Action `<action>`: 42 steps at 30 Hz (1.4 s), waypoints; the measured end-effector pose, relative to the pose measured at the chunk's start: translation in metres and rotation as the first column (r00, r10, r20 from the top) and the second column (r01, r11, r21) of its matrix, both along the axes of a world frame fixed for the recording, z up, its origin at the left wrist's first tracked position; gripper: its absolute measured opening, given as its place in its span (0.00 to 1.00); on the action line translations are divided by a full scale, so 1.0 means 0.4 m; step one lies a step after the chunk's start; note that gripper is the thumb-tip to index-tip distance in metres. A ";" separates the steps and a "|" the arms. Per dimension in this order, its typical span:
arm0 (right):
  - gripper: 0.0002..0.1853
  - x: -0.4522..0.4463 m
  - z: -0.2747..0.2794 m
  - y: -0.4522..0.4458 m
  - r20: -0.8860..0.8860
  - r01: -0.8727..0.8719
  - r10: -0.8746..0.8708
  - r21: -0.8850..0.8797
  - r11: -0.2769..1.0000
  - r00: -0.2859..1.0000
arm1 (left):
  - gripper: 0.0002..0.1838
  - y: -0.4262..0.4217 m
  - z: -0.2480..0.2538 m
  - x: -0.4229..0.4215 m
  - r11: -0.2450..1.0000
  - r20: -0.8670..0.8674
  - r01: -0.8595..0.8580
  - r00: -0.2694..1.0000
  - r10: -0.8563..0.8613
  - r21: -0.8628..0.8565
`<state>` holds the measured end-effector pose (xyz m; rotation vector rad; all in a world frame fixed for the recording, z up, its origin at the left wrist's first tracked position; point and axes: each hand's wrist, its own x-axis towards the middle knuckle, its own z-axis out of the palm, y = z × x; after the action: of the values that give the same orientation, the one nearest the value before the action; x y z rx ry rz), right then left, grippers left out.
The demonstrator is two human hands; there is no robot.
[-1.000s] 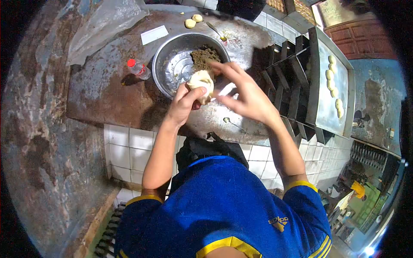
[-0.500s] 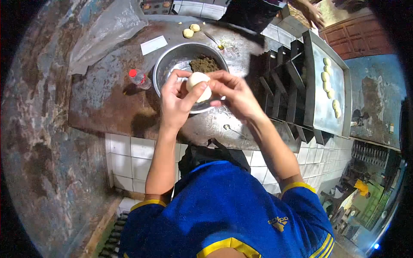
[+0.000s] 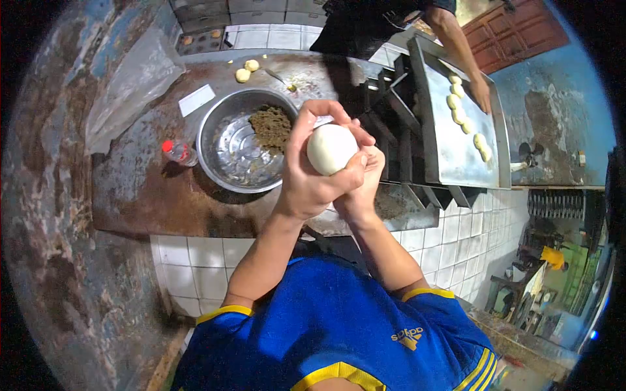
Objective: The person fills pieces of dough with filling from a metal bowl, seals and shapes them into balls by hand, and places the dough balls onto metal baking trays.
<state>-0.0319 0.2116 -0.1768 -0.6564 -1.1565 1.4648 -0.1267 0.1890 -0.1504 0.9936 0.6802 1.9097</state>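
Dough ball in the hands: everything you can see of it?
The dough ball is pale, smooth and nearly round, no seam or filling showing. It is held up, right of the metal bowl in view. The left hand curls round it, thumb along its lower right; the right hand is alongside, contact with the ball unclear. Its underside is hidden.

From the white ball (image 3: 332,150), the steel bowl (image 3: 218,150) blocks nine to ten o'clock, the bottle (image 3: 179,152) beyond it; the tray (image 3: 450,153) bars three, a co-worker's hand (image 3: 480,94) two; a passage opens at eight, over the near tabletop (image 3: 222,218).
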 end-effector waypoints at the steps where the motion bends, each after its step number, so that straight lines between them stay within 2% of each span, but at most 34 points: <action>1: 0.15 0.043 0.036 0.004 -0.009 -0.104 0.104 0.017 0.994 0.995 | 0.36 0.003 0.020 0.016 0.999 -0.026 -0.021 0.999 0.022 0.025; 2: 0.16 0.086 0.072 0.008 -0.013 -0.207 0.207 0.033 0.978 0.978 | 0.39 0.004 0.048 0.030 0.997 0.044 0.036 0.998 -0.039 0.068; 3: 0.21 0.158 0.092 0.046 0.214 -0.409 0.380 0.109 0.906 0.900 | 0.41 0.009 0.071 0.045 0.989 0.114 0.093 0.988 -0.106 0.114; 4: 0.23 0.191 0.094 0.041 0.158 -0.301 0.284 0.099 0.948 0.946 | 0.43 0.018 0.080 0.065 0.973 -0.029 0.108 0.994 -0.104 0.204; 5: 0.25 0.209 0.108 0.021 0.103 -0.186 0.177 0.084 0.979 0.979 | 0.42 0.014 0.095 0.121 0.976 -0.006 0.166 0.986 -0.167 0.139; 7: 0.27 0.229 0.117 0.011 0.036 0.038 -0.042 0.100 0.994 0.998 | 0.43 0.048 0.089 0.212 0.989 0.006 0.104 0.994 -0.105 0.107; 8: 0.26 0.251 0.126 0.031 0.004 0.067 -0.067 0.087 0.994 0.998 | 0.43 0.061 0.098 0.255 0.995 0.036 0.062 0.997 -0.065 0.075; 9: 0.21 0.325 0.161 0.073 0.236 -0.138 0.113 0.092 0.986 0.965 | 0.41 0.084 0.104 0.274 0.998 0.031 0.048 0.998 -0.049 0.044; 10: 0.17 0.398 0.197 0.115 0.487 -0.359 0.270 0.098 0.928 0.831 | 0.40 0.100 0.097 0.274 0.998 0.021 0.056 0.998 -0.056 0.007; 11: 0.14 0.472 0.233 0.156 0.683 -0.562 0.357 0.095 0.822 0.637 | 0.39 0.119 0.084 0.271 0.999 -0.039 0.039 0.998 -0.040 -0.035; 12: 0.21 0.545 0.252 0.164 0.697 -0.472 0.323 0.025 0.881 0.640 | 0.38 0.141 0.070 0.273 0.998 -0.135 0.005 0.991 -0.014 -0.069; 13: 0.26 0.590 0.264 0.184 0.708 -0.415 0.258 0.055 0.908 0.657 | 0.37 0.173 0.055 0.290 0.963 -0.373 -0.238 0.911 0.177 -0.124; 14: 0.31 0.634 0.276 0.203 0.718 -0.356 0.192 0.084 0.931 0.670 | 0.35 0.209 0.028 0.326 0.982 -0.380 -0.186 0.911 0.159 -0.037; 15: 0.33 0.663 0.284 0.231 0.707 -0.324 0.092 0.201 0.924 0.701 | 0.36 0.236 0.015 0.375 0.984 -0.535 -0.174 0.829 0.165 0.034; 16: 0.37 0.685 0.293 0.257 0.694 -0.354 0.095 0.239 0.904 0.713 | 0.37 0.262 0.003 0.423 0.981 -0.661 -0.155 0.726 0.192 0.115; 19: 0.32 0.765 0.281 0.349 0.823 -0.451 -0.085 0.390 0.803 0.561 | 0.39 0.326 -0.022 0.573 0.999 -0.643 -0.036 0.765 0.035 0.012; 20: 0.29 0.794 0.267 0.380 0.817 -0.438 -0.029 0.339 0.833 0.576 | 0.40 0.345 -0.031 0.611 0.993 -0.632 -0.046 0.775 -0.031 -0.105; 21: 0.26 0.822 0.254 0.409 0.807 -0.427 0.028 0.283 0.859 0.590 | 0.40 0.356 -0.041 0.633 0.992 -0.627 -0.055 0.779 -0.030 -0.115; 23: 0.24 0.884 0.212 0.483 0.785 -0.446 0.162 0.158 0.881 0.599 | 0.46 0.367 -0.054 0.664 0.983 -0.819 -0.163 0.574 0.023 -0.087; 24: 0.24 0.912 0.171 0.528 0.812 -0.477 0.191 0.118 0.871 0.551 | 0.56 0.367 -0.066 0.660 0.977 -0.861 -0.208 0.504 0.064 -0.049; 25: 0.24 0.930 0.128 0.570 0.837 -0.506 0.221 0.075 0.859 0.501 | 0.60 0.370 -0.095 0.647 0.970 -0.800 -0.235 0.594 0.088 -0.068; 26: 0.25 0.936 0.092 0.605 0.913 -0.600 0.156 0.112 0.792 0.376 | 0.59 0.373 -0.125 0.641 0.965 -0.785 -0.258 0.606 0.129 -0.041; 27: 0.31 0.927 0.072 0.615 0.988 -0.697 0.050 0.068 0.714 0.149 | 0.57 0.376 -0.142 0.640 0.960 -0.768 -0.278 0.618 0.167 -0.015; 28: 0.33 0.922 0.032 0.625 0.988 -0.795 -0.102 0.155 0.587 0.117 | 0.52 0.368 -0.151 0.646 0.965 -0.761 -0.260 0.634 0.135 -0.045; 29: 0.36 0.907 0.006 0.631 0.960 -0.877 -0.255 0.217 0.429 0.113 | 0.52 0.362 -0.166 0.652 0.961 -0.761 -0.269 0.635 0.133 -0.056; 30: 0.44 0.897 -0.010 0.634 0.953 -0.907 -0.291 0.195 0.373 0.086 | 0.50 0.363 -0.185 0.654 0.959 -0.757 -0.281 0.636 0.151 -0.045; 31: 0.47 0.889 -0.022 0.633 0.912 -0.910 -0.381 0.279 0.308 0.151 | 0.49 0.365 -0.197 0.654 0.957 -0.753 -0.289 0.636 0.166 -0.033; 34: 0.49 0.884 -0.063 0.620 0.915 -0.901 -0.368 0.290 0.323 0.162 | 0.47 0.358 -0.171 0.663 0.952 -0.800 -0.302 0.580 0.152 -0.038; 37: 0.45 0.907 -0.063 0.665 0.919 -0.858 -0.270 0.371 0.356 0.285 | 0.46 0.358 -0.139 0.667 0.945 -0.857 -0.327 0.495 0.143 -0.031; 38: 0.43 0.927 -0.018 0.702 0.943 -0.803 0.108 0.203 0.561 0.313 | 0.46 0.360 -0.114 0.665 0.937 -0.898 -0.342 0.431 0.086 -0.075; 39: 0.41 0.950 0.026 0.746 0.806 -0.748 0.457 -0.027 0.663 0.376 | 0.46 0.368 -0.084 0.663 0.924 -0.931 -0.367 0.362 0.033 -0.110; 40: 0.37 0.980 0.056 0.784 0.892 -0.703 0.134 0.240 0.670 0.432 | 0.41 0.378 -0.050 0.669 0.908 -0.939 -0.401 0.344 0.022 -0.126; 41: 0.33 1.012 0.069 0.835 0.893 -0.671 -0.070 0.384 0.634 0.445 | 0.41 0.393 -0.030 0.678 0.909 -0.941 -0.399 0.337 0.024 -0.120; 42: 0.28 1.039 0.075 0.856 0.930 -0.636 -0.222 0.362 0.681 0.292 | 0.37 0.420 -0.015 0.685 0.921 -0.959 -0.371 0.282 -0.010 -0.119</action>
<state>0.3838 0.5539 -0.1467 -0.8145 -2.7293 0.5230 0.1473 0.3571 -0.1565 1.8962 1.8222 1.0643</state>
